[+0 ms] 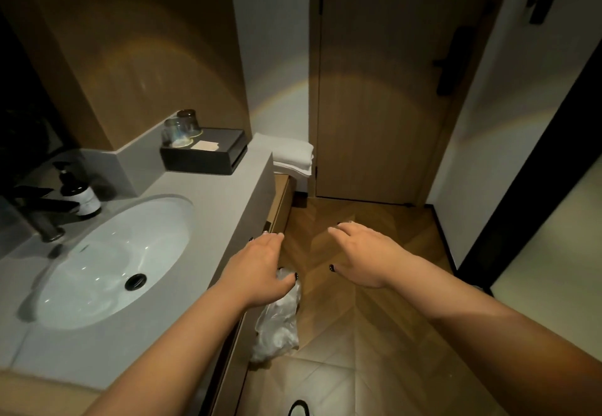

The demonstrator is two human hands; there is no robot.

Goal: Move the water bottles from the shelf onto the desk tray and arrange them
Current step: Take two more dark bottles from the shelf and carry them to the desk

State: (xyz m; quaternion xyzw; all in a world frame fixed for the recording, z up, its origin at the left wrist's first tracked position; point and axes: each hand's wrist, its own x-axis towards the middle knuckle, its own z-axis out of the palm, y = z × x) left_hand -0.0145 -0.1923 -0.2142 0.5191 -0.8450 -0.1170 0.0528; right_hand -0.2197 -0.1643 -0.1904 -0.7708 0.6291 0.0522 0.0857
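Both your hands, left hand & right hand, fingers spread, empty; no bottles visible, so you risk grabbing the plastic bag at 6 o'clock.

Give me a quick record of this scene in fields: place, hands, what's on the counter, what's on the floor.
place: bathroom vanity beside a closed wooden door
left hand: open, reaching out by the counter edge, holding nothing
right hand: open, over the floor, holding nothing
counter: sink, pump bottle, black tray with two upturned glasses
floor: crumpled clear plastic
water bottles: none clearly visible
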